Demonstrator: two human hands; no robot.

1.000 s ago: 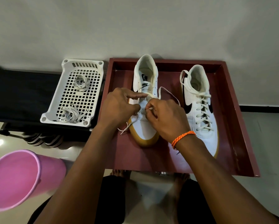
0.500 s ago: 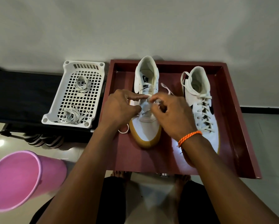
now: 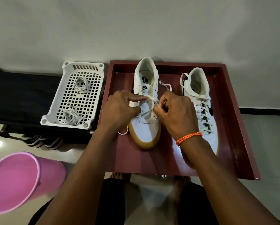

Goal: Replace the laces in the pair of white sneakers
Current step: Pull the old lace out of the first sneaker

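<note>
Lacing is under way on the left sneaker [image 3: 146,111], which stands in the red tray [image 3: 233,120] near its far-left corner, toe toward the person, heel toward the wall, so its long axis runs straight away from the body. The left hand [image 3: 119,109] pinches the lace [image 3: 149,99] at the shoe's left eyelet row, forefinger laid across the tongue. The right hand [image 3: 176,114] pinches the same lace at the right row, its free end [image 3: 166,85] trailing toward the tray's far edge. Both hands meet over the lower eyelets; the upper ones lie just beyond the fingertips. The right sneaker [image 3: 201,111], nearer the tray's right edge, looks fully laced.
</note>
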